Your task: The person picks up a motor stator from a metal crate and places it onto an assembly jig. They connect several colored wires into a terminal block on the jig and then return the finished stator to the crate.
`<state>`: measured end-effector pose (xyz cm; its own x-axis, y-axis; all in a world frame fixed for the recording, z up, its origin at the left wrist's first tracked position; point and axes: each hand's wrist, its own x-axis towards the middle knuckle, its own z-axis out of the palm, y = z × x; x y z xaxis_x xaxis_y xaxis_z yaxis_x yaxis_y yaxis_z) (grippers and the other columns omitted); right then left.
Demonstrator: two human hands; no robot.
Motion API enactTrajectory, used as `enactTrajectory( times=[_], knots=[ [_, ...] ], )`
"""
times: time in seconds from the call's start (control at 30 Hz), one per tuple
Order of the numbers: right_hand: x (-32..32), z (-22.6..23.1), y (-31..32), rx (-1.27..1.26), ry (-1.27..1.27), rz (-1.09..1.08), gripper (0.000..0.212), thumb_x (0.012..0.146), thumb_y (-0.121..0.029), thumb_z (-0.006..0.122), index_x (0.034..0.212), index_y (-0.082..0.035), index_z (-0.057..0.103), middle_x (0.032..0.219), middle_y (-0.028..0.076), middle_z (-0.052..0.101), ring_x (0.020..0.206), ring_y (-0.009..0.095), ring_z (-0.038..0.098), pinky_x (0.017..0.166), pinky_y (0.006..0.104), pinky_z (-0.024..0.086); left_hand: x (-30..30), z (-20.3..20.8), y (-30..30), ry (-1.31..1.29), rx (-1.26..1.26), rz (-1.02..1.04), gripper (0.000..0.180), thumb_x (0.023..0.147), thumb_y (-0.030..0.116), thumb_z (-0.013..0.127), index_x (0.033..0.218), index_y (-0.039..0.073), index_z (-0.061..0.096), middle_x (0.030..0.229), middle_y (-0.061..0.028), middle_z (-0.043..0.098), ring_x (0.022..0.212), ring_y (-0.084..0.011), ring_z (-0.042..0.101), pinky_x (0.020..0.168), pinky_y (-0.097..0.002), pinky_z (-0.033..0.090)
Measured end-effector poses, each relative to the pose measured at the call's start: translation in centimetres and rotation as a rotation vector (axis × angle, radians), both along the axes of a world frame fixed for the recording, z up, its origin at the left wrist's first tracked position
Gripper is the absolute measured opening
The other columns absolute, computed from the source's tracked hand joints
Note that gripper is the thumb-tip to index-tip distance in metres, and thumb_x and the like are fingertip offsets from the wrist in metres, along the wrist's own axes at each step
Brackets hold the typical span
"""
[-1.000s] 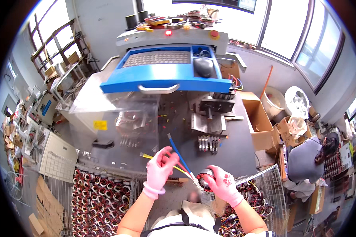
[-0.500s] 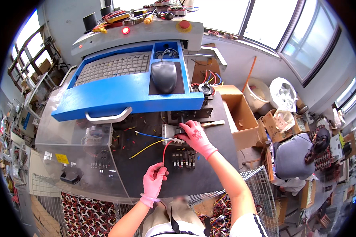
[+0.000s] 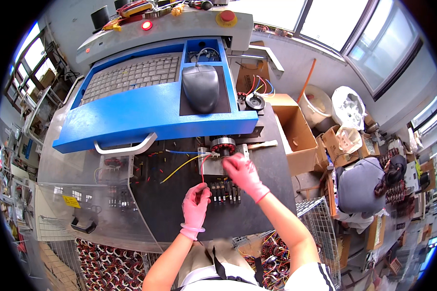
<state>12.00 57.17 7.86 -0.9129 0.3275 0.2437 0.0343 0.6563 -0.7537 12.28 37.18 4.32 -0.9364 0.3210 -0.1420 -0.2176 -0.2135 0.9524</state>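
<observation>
My left hand [image 3: 195, 207], in a pink glove, pinches the end of a red wire [image 3: 203, 170], which rises from its fingertips to a stator. This round stator [image 3: 223, 145], with dark red windings, sits on a metal fixture [image 3: 208, 167] below the blue drawer. A blue wire [image 3: 182, 153] and a yellow wire [image 3: 178, 169] run leftward from it. Just right of and nearer than the stator is my right hand [image 3: 245, 175], also gloved in pink. Its fingers are curled in and slightly blurred, and whatever they hold, if anything, does not show.
Several small black-and-silver parts [image 3: 225, 192] lie in a row near my hands. A blue drawer [image 3: 145, 115] with keyboard [image 3: 131, 77] and mouse [image 3: 200, 89] overhangs the bench. A clear cover [image 3: 92, 203] stands left, a cardboard box [image 3: 296, 140] right. Beyond sits another person [image 3: 361, 186].
My right hand has drawn back from the stator toward me and right, uncovering it. My left hand has risen slightly, still pinching the red wire. The view has shifted a little.
</observation>
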Motion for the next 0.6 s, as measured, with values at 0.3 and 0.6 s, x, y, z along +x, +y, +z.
enactTrajectory(
  times=[0.3, 0.6],
  knots=[
    [-4.7, -1.9, 6.0, 0.424, -0.022, -0.041, 0.048, 0.075, -0.017, 0.07, 0.119, -0.01, 0.054, 0.112, 0.012, 0.059, 0.105, 0.032, 0.057, 0.089, 0.0428, 0.047, -0.6, 1.0, 1.4, 0.036, 0.027, 0.004, 0.024, 0.089, -0.001, 0.059, 0.113, -0.001, 0.059, 0.095, -0.0062, 0.065, 0.082, -0.0124, 0.064, 0.066, -0.021, 0.051],
    [-3.6, -1.7, 6.4, 0.427, -0.116, 0.159, 0.049, 0.074, -0.014, 0.071, 0.12, -0.008, 0.054, 0.11, 0.013, 0.058, 0.106, 0.032, 0.057, 0.091, 0.0404, 0.047, 1.0, 1.4, 0.3, 0.012, 0.018, 0.018, 0.021, 0.089, -0.001, 0.06, 0.11, 0.0, 0.061, 0.091, -0.003, 0.064, 0.078, -0.0095, 0.062, 0.064, -0.0203, 0.051]
  ],
)
